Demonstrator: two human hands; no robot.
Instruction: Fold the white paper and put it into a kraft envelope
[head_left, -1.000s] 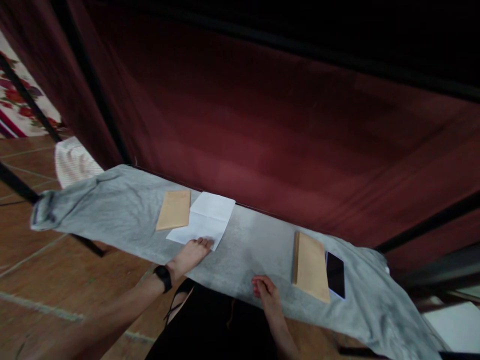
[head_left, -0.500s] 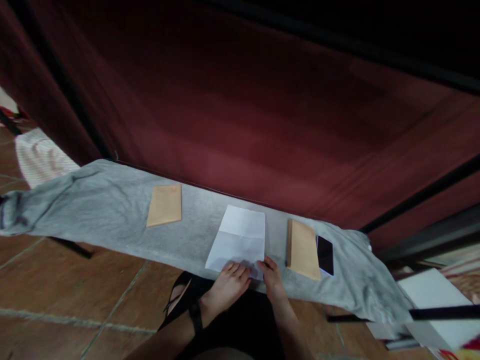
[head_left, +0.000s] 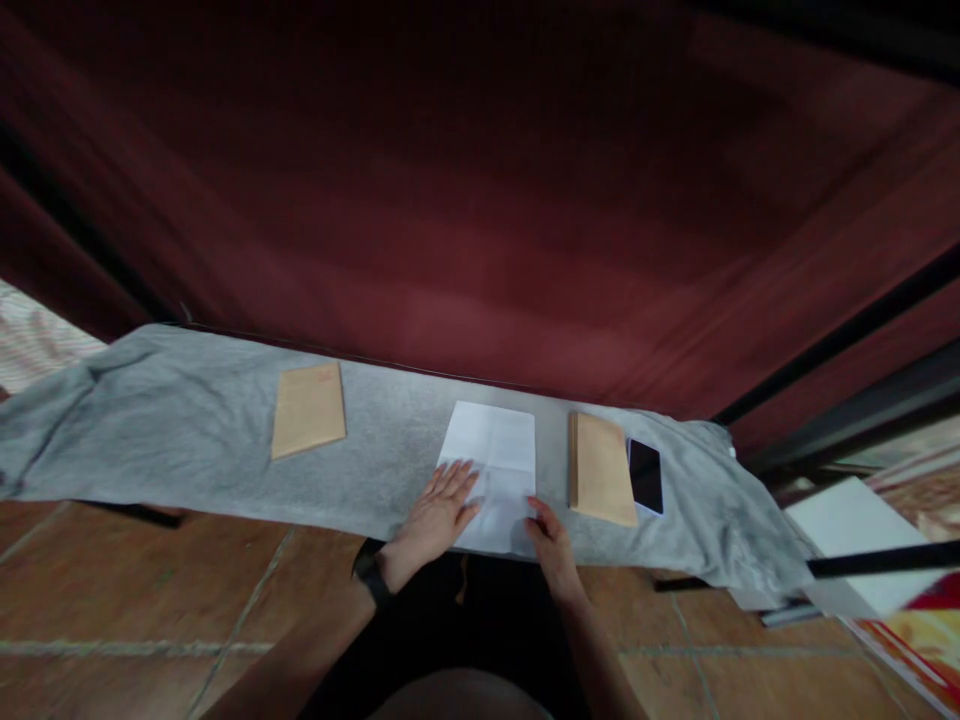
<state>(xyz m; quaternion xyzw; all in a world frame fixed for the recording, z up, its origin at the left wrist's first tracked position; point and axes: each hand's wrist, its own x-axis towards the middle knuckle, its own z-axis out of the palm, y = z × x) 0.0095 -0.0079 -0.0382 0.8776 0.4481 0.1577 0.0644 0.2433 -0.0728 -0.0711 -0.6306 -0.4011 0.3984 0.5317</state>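
Left hand [head_left: 441, 512]: shifting up from the near edge, where I was seeing it half a second ago, and now resting its fingers, spreading apart, on the left side of the white sheet [head_left: 504, 440].
Right hand [head_left: 551, 535]: lingering at the lower right edge, thumb and forefinger slightly parting; whether they're pinching paper, I'm not able to tell.
Grey cloth [head_left: 386, 480]: bearing the sheet, which is lying flat between the lone brown envelope [head_left: 308, 410], well to the left, and the brown stack [head_left: 604, 466], near on the right.
Creases [head_left: 490, 466]: showing crosswise, so I'm judging the unfolding done, the smoothing seemingly going on; what's remaining afterwards isn't showing.
Phone [head_left: 646, 475]: lying just beside the stack, neither hand touching it.
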